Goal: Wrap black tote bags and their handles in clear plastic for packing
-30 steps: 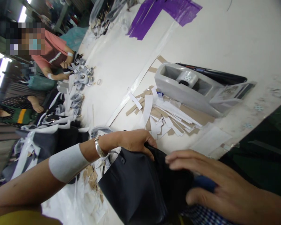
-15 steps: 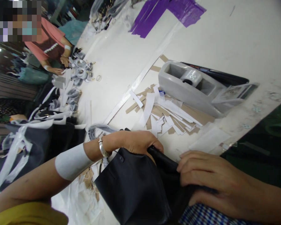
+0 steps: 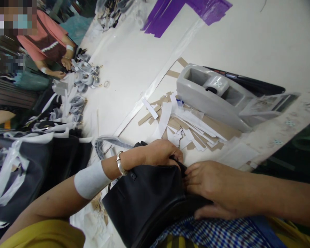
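Note:
A black bag leans at the near edge of the white table, against the checked cloth at the person's lap. My left hand, coming across from the left with a bracelet at the wrist, is closed on the bag's upper rim, its fingertips partly inside. Just right of it, my right hand grips the bag's dark edge, with the fingers bent over it and the thumb lower down. The two hands are close together. A grey-wrapped strap loops out behind the bag.
Paper and card strips lie beyond the hands, beside a grey tape dispenser. Purple tape is stuck farther back. Black bags stand at the left. Another person works over wrapped straps at the upper left.
My right hand has moved left, nearer my left hand, which has shifted slightly right. The bag's right side is drawn in, and more of the checked cloth shows. The view has shifted slightly.

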Demonstrator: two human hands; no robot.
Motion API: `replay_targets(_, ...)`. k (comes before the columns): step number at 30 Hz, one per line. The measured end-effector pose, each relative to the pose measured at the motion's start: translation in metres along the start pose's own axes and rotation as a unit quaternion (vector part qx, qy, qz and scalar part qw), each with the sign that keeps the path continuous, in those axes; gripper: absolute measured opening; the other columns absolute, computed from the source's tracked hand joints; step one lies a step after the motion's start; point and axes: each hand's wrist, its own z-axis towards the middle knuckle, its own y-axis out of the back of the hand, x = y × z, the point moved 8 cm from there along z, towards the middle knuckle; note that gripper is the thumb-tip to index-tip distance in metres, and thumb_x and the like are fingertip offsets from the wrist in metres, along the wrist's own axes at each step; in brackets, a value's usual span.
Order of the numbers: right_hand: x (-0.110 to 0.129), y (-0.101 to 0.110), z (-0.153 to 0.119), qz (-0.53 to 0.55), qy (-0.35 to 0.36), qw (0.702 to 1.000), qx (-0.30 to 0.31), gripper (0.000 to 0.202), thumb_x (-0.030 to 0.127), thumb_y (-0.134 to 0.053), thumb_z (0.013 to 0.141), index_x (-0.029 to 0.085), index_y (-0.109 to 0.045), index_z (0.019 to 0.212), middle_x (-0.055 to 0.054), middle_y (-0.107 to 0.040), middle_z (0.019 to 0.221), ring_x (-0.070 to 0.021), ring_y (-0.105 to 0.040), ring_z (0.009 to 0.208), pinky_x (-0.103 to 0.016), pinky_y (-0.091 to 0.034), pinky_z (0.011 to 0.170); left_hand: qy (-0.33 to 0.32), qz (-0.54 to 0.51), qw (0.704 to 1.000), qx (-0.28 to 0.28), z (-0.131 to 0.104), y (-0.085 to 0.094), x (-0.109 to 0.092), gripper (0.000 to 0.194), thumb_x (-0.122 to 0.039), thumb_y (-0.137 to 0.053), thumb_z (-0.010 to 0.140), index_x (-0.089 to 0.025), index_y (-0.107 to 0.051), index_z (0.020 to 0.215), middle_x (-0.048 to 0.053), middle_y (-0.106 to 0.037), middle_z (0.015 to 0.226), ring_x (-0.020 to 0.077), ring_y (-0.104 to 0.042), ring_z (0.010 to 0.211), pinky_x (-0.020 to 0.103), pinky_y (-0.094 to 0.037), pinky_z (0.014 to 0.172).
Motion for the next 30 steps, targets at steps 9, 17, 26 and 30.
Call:
replay_targets(9, -0.003, -0.008, -0.012, 0.077, 0.006, 0.996, -0.034, 0.031, 0.038, -0.057, 0.095, 0.016, -0.066, 0.115, -0.01, -0.072, 0.107, -0.0202, -0.065, 0.105, -0.032, -0.046, 0.098, -0.002, 0.043, 0.999, -0.009, -0.038, 0.012, -0.019, 0.047, -0.064, -0.063, 0.082, -0.022, -0.069, 0.103, 0.004, -0.073, 0.092, 0.0184, -0.068, 0.086, 0.025, -0.047, 0.074)
replay_targets(17, -0.021, 0.001, -0.03, -0.024, -0.112, 0.982, -0.151, 0.04, 0.055, -0.064, 0.087, 0.017, -0.07, 0.097, -0.005, -0.071, 0.079, -0.0202, -0.068, 0.075, -0.031, -0.053, 0.069, 0.001, 0.255, 0.959, -0.127, -0.02, -0.016, -0.006, 0.059, -0.07, -0.034, 0.09, -0.019, -0.06, 0.075, 0.002, -0.064, 0.065, 0.0168, -0.06, 0.063, 0.028, -0.04, 0.061)
replay_targets(26, -0.006, 0.01, -0.014, -0.077, -0.101, 0.972, -0.197, 0.065, 0.052, -0.071, 0.081, 0.022, -0.05, 0.134, -0.013, -0.06, 0.132, -0.0303, -0.054, 0.125, -0.046, -0.046, 0.103, 0.04, 0.185, 0.908, -0.374, -0.042, -0.035, -0.017, 0.049, -0.056, -0.044, 0.096, -0.019, -0.059, 0.125, 0.011, -0.057, 0.139, 0.0228, -0.043, 0.136, 0.043, -0.024, 0.118)
replay_targets(30, -0.028, 0.0, -0.01, -0.059, -0.168, 0.971, -0.162, 0.054, 0.065, -0.064, 0.08, 0.019, -0.064, 0.108, -0.01, -0.072, 0.097, -0.0279, -0.069, 0.089, -0.041, -0.056, 0.08, 0.138, 0.185, 0.89, -0.393, -0.075, -0.046, -0.007, 0.063, -0.055, -0.047, 0.095, -0.017, -0.042, 0.146, 0.015, -0.026, 0.16, 0.029, -0.013, 0.151, 0.053, -0.014, 0.121)
